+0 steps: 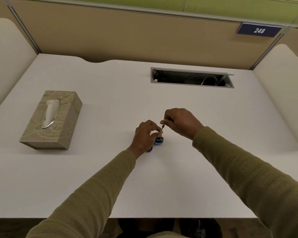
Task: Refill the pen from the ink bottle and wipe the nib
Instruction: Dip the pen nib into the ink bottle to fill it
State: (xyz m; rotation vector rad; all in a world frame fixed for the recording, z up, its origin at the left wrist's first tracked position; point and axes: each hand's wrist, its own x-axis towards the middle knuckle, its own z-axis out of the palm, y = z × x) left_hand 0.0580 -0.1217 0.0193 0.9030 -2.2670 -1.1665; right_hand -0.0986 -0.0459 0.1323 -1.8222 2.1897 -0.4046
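Note:
A small blue ink bottle (159, 141) stands on the white desk (179, 177) near the middle. The thin pen (161, 129) stands tilted over the bottle, its lower end at the bottle's mouth. My right hand (181, 122) pinches the pen's top end. My left hand (144, 136) grips the pen's lower part beside the bottle, fingers curled around it. A small dark purple object (149, 149), perhaps the bottle's cap, peeks out under my left wrist. The nib is hidden.
A patterned tissue box (51, 120) with a tissue sticking out lies at the left of the desk. An open cable slot (191, 78) is set into the desk at the back right. Beige partition walls surround the desk.

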